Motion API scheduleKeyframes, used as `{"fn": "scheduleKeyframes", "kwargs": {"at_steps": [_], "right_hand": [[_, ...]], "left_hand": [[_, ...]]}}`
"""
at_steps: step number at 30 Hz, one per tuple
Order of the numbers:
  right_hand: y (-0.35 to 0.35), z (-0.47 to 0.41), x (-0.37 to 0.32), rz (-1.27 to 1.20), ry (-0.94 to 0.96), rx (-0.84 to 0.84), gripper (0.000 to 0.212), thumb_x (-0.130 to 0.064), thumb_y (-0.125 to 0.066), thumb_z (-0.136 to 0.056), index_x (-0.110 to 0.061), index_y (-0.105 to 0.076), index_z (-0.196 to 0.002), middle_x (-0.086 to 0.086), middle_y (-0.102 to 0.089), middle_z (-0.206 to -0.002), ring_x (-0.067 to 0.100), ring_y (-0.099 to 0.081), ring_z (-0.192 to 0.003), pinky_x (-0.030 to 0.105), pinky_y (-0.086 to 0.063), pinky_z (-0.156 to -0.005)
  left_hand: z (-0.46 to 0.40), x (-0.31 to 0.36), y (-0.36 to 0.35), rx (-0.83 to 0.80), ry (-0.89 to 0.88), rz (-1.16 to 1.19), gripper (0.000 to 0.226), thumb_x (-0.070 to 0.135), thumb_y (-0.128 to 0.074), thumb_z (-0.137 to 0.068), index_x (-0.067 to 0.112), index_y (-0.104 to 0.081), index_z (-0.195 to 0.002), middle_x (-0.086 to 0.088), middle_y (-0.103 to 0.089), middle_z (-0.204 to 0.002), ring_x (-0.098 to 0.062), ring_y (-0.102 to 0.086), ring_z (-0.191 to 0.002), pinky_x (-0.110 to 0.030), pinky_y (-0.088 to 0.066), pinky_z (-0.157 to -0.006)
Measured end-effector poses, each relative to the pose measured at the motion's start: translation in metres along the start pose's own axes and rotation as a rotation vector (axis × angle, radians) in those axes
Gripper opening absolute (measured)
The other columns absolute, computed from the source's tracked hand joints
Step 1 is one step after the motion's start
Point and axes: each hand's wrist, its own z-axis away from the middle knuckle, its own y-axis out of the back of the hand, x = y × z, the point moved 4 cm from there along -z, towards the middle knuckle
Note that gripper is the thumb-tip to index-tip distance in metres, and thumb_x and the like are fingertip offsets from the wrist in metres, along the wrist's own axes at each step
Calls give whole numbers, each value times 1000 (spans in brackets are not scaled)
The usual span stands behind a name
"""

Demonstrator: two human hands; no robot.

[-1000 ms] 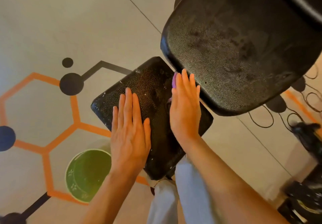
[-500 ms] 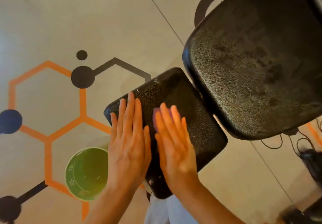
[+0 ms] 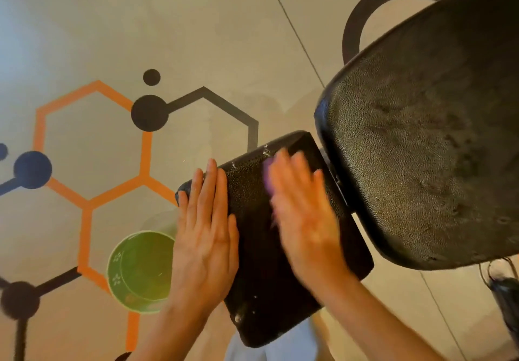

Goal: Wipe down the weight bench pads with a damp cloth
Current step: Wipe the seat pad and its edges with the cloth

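Neither hand has a closed grip: the right hand lies flat with straight fingers on the seat pad, pressing a purple cloth against it, and the left hand rests flat, fingers straight and together, on the pad's left edge, holding nothing. The right hand is blurred, so its fingers are hard to make out one by one.

The floor is pale, painted with orange hexagon outlines joined to dark lines and dark round dots. Above and to the right, the large black back pad fills the upper right corner, its grained skin marked with dull patches. The smaller seat pad sits just below and left of it, close beside it, black and grained, with white specks along its far edge and near its lower corner. A green bucket stands on the floor just left of the left wrist. Only a sliver of the cloth shows, at the left edge of the right hand's fingers, near the pad's far end.
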Motion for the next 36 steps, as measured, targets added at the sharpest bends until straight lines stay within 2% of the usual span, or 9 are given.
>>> {"fn": "scheduleKeyframes", "kwargs": {"at_steps": [3,9,15,18,21,26,29,32,36], "right_hand": [[9,-33,11,-69,-317,105,50,-18,-28,-102,-12,-21,-150,6,-17,-159,22,-6,-149,47,-14,-120],[1,-13,-18,0,217,-116,56,-6,-44,-96,-9,-25,-150,6,-19,-159,21,-9,-149,41,-16,-121],[9,-33,0,-57,-243,91,55,-5,-36,-96,-11,-25,-150,5,-18,-159,23,-5,-149,46,-12,-120],[-10,-14,-64,-135,52,-35,54,-5,-35,-96,-11,-27,-149,5,-19,-159,20,-3,-149,40,-9,-122],[-3,-19,-36,-60,255,-101,59,-2,-43,-93,-10,-26,-149,5,-21,-158,20,-10,-148,39,-13,-121],[12,-33,7,-111,-354,119,51,-13,-31,-103,-16,-15,-152,1,-10,-161,16,1,-149,42,-8,-122],[-12,-11,-63,-134,-89,33,56,-7,-41,-99,-13,-20,-151,3,-16,-160,19,-3,-149,41,-10,-121],[-9,-11,-45,-15,105,-94,61,-4,-45,-96,-16,-21,-151,-2,-14,-160,14,-3,-149,38,-7,-122],[8,-38,-3,-82,-419,174,52,-10,-32,-103,-19,-17,-152,-3,-11,-160,13,1,-148,42,-6,-122]], "left_hand": [[0,1,1,3,20,35,59,19,-34,-99,2,-18,-154,-9,-8,-164,-25,-1,-153,-36,6,-124],[-1,1,3,-16,21,72,59,21,-32,-100,4,-18,-154,-9,-9,-164,-24,-3,-153,-36,4,-124],[1,-3,6,22,52,99,58,22,-30,-101,6,-17,-155,-8,-9,-165,-21,1,-153,-33,5,-124],[0,-16,8,95,152,176,57,23,-26,-102,6,-13,-155,-8,-6,-165,-20,1,-153,-30,7,-123],[0,-21,6,99,152,202,56,20,-26,-103,5,-12,-155,-9,-6,-165,-21,0,-153,-31,4,-124],[0,-20,3,125,142,224,56,17,-27,-103,4,-12,-155,-11,-5,-165,-22,3,-153,-33,5,-124],[0,-23,0,125,127,259,56,21,-24,-104,5,-10,-155,-11,-4,-165,-22,3,-153,-33,5,-124],[1,-27,-2,104,105,270,57,22,-24,-103,6,-9,-156,-10,-2,-165,-22,5,-153,-33,6,-124],[2,-26,-3,107,105,299,58,21,-23,-102,8,-6,-156,-8,2,-165,-20,8,-153,-30,8,-123]]}}
